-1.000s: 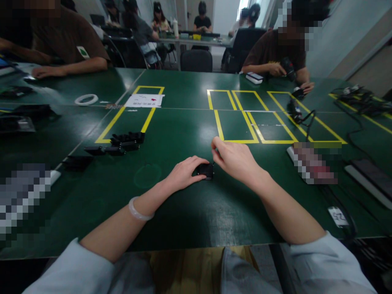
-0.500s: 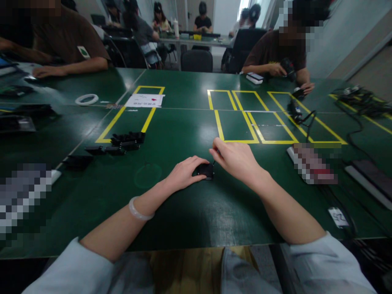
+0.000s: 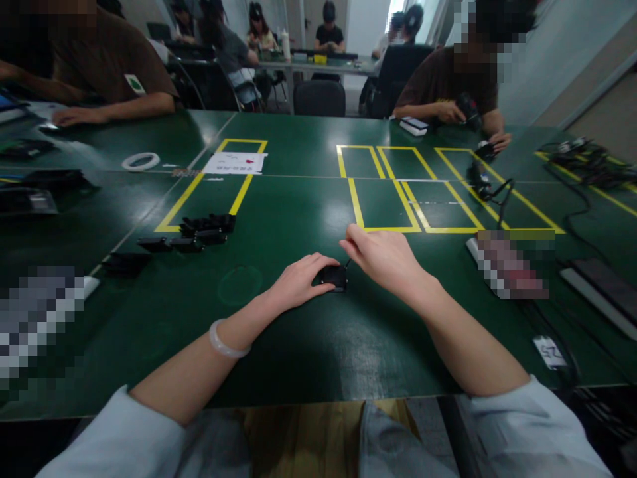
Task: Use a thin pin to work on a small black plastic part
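My left hand (image 3: pixel 299 282) grips a small black boxy part (image 3: pixel 335 279) between thumb and fingers, pressing it to the green table (image 3: pixel 298 358). The fingers cover the part's left side. Just to the right, my right hand (image 3: pixel 385 259) is closed in a pinch around a thin dark rod-like tool (image 3: pixel 347 263). The tool's lower end reaches the right edge of the black part, and its upper end is hidden in my fingers. Several similar black parts (image 3: pixel 206 229) lie in a group to the left of my hands.
Yellow tape outlines (image 3: pixel 388 230) mark the table beyond my hands. A printed sheet (image 3: pixel 233 163) and a white tape roll (image 3: pixel 141 161) lie at the back left. On the right are a blurred-out device (image 3: pixel 512 265), cables (image 3: pixel 587 159) and a person holding a black power tool (image 3: pixel 468 111).
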A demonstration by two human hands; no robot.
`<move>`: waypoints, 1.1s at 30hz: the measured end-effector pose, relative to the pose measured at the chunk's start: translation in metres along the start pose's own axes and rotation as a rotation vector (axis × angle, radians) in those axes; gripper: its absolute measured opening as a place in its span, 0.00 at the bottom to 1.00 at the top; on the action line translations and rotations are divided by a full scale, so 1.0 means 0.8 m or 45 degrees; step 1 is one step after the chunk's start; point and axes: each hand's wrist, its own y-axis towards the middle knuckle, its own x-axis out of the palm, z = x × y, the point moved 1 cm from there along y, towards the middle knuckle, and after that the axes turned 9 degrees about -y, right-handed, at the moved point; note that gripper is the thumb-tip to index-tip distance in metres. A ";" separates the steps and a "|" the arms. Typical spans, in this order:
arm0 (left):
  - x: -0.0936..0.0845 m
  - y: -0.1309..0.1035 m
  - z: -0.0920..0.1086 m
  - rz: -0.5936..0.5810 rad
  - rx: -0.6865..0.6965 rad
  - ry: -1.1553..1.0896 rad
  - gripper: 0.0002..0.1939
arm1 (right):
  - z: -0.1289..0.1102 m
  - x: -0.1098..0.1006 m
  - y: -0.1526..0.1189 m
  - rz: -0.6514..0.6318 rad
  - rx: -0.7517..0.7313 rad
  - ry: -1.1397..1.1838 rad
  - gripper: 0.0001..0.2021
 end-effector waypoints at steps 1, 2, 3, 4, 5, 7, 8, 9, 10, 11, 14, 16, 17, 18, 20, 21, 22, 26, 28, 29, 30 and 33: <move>0.000 0.000 0.000 -0.002 0.000 -0.001 0.20 | 0.000 0.001 0.000 -0.003 0.004 -0.013 0.16; 0.000 0.000 0.000 -0.001 0.001 0.000 0.20 | 0.001 0.001 0.000 -0.006 0.004 -0.014 0.15; 0.000 0.000 0.000 -0.002 0.002 0.001 0.20 | 0.001 0.001 0.000 -0.006 0.001 -0.004 0.14; -0.001 0.000 0.000 0.002 0.003 0.003 0.20 | 0.001 0.001 0.000 -0.002 -0.003 0.017 0.14; -0.001 -0.001 0.000 0.004 0.004 0.003 0.20 | 0.001 0.000 0.000 0.001 -0.008 0.040 0.13; -0.001 -0.001 0.001 0.007 0.003 0.005 0.20 | 0.000 -0.001 -0.001 0.002 -0.007 0.076 0.13; -0.001 -0.001 0.001 0.005 0.003 0.006 0.20 | 0.000 -0.002 -0.001 0.002 -0.005 0.086 0.13; -0.001 -0.001 0.002 0.003 0.004 0.008 0.20 | 0.000 -0.003 -0.001 0.003 -0.004 0.088 0.13; -0.001 0.000 0.002 0.002 0.005 0.010 0.20 | 0.000 -0.003 -0.001 0.000 -0.005 0.082 0.13; -0.001 0.000 0.002 -0.001 0.007 0.012 0.20 | 0.000 -0.003 0.000 -0.007 -0.004 0.065 0.14; -0.001 0.000 0.002 -0.001 0.011 0.013 0.19 | -0.001 -0.001 0.002 -0.040 0.003 -0.012 0.16; -0.001 0.000 0.001 0.000 0.010 0.011 0.19 | -0.001 0.000 0.002 -0.050 0.007 -0.039 0.16; 0.000 0.000 0.001 0.002 0.010 0.009 0.20 | -0.001 -0.001 0.002 -0.049 0.005 -0.037 0.15; -0.001 0.000 0.001 0.001 0.010 0.009 0.20 | -0.001 -0.001 0.001 -0.046 0.002 -0.029 0.15; -0.001 0.000 0.001 -0.001 0.010 0.010 0.20 | -0.001 -0.003 0.000 -0.034 -0.005 -0.008 0.14; -0.001 0.000 0.001 -0.001 0.011 0.011 0.20 | -0.001 -0.003 -0.001 -0.026 -0.011 0.003 0.13; -0.001 0.000 0.001 -0.001 0.013 0.012 0.20 | -0.001 -0.004 -0.001 -0.016 -0.016 0.011 0.13; 0.000 0.000 0.000 -0.004 0.012 0.010 0.20 | -0.001 -0.003 -0.001 -0.008 -0.021 -0.014 0.15; 0.000 0.000 -0.001 0.000 0.011 0.006 0.20 | -0.001 -0.003 -0.001 -0.018 -0.007 -0.047 0.16; 0.000 0.000 -0.001 0.002 0.011 0.005 0.20 | -0.001 -0.002 0.000 -0.022 -0.004 -0.050 0.16; 0.000 0.000 -0.002 0.005 0.010 0.004 0.20 | -0.001 -0.003 0.000 -0.021 -0.005 -0.042 0.15; 0.000 0.000 0.000 0.006 0.010 0.008 0.20 | -0.002 -0.004 -0.001 -0.010 -0.012 0.028 0.13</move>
